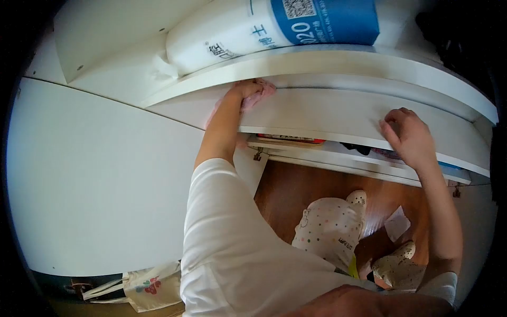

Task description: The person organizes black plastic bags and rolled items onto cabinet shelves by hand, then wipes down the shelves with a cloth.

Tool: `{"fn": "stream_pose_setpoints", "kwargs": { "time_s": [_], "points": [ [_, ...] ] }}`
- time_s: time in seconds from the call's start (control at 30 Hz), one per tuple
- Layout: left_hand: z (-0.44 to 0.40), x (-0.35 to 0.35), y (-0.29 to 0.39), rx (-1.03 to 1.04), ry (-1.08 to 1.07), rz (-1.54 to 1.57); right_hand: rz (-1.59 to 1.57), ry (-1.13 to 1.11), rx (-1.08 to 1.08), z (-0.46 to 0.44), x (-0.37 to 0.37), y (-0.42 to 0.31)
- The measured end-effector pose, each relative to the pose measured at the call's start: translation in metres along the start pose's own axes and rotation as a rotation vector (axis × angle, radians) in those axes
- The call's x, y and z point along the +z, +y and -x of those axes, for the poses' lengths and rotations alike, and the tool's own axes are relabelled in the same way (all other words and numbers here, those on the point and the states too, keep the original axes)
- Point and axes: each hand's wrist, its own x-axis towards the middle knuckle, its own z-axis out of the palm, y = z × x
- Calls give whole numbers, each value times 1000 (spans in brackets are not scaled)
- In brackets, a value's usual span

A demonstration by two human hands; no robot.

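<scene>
My left hand (pixel 247 90) reaches to the left part of a white shelf board (pixel 327 112). It grips a crumpled pink cloth (pixel 259 100), pressed against the board just under the shelf above. Part of the cloth trails down along my forearm. My right hand (pixel 409 134) hovers at or rests on the same board's right part; whether it touches is hard to tell. Its fingers are loosely bent with the thumb apart, and nothing shows in them.
Above lies a white and blue printed bag (pixel 274 31) on the upper shelf (pixel 343 61). A lower shelf holds a red-edged item (pixel 296 139) and dark things. A white cabinet door (pixel 100 185) stands open at left, with a cloth tote bag (pixel 153 288) beyond. White paper (pixel 397 224) lies on the wooden floor.
</scene>
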Motion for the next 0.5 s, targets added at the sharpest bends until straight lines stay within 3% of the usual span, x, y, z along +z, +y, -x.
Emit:
{"fn": "stream_pose_setpoints", "kwargs": {
  "time_s": [0.07, 0.13, 0.33, 0.5],
  "points": [
    [-10, 13, -14, 293, -80, 323, 7, -5, 14, -1, 1, -2],
    [21, 23, 22, 365, -163, 647, 8, -11, 15, -3, 1, -8],
    [54, 41, 130, 656, -233, 574, 41, -9, 42, -2, 4, -10],
    [118, 33, 169, 705, -167, 456, 30, 259, -55, 1, 8, -20]
  ]
}}
